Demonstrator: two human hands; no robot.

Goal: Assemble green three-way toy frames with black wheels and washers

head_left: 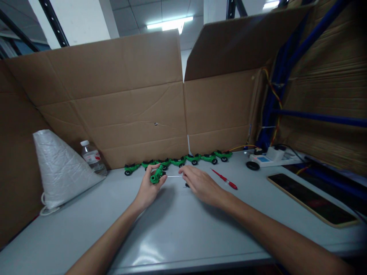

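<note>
My left hand (147,191) is closed around a green toy vehicle (156,176) with black wheels, its round end turned towards me. A thin, shiny metal rod (174,176) runs level from beside the toy to the fingertips of my right hand (200,183), which pinch its other end. Whether the rod touches the toy, I cannot tell. Just under my right fingers a small black piece (187,185) shows, partly hidden. Right of that hand lies a red screwdriver (225,179). Behind both hands stands a row of several green toy vehicles (193,159).
A grey-white table (177,236) is walled by cardboard (137,114). At the left stand a silvery bag (60,172) and a water bottle (92,156). To the right are a phone (312,198), a power strip (275,157), a black wheel (252,165) and a blue frame (281,76).
</note>
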